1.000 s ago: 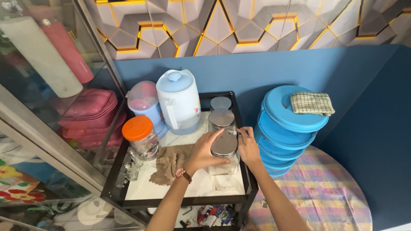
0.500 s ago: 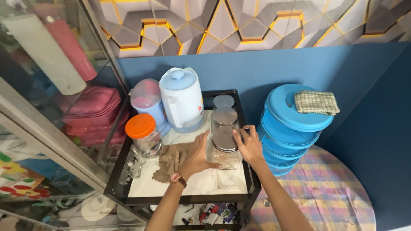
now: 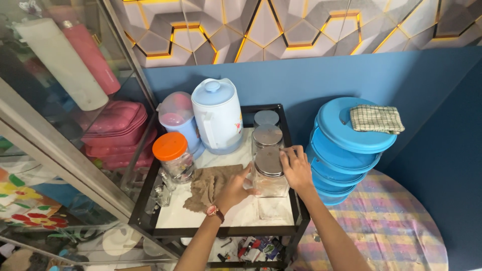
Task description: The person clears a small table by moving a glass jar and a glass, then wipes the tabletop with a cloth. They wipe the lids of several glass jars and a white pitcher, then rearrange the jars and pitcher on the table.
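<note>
Both hands are on it now, left hand (image 3: 233,189) and right hand (image 3: 297,169) wrapped around the sides of the steel-lidded glass jar (image 3: 269,173) between them (brown cloth (image 3: 210,184) just left), mid-reposition, so next needs a steady, level grip.

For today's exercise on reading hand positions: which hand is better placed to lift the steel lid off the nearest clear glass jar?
Probably the right hand: its fingers lie by the steel lid, while the left hand braces the clear glass jar lower down.
</note>
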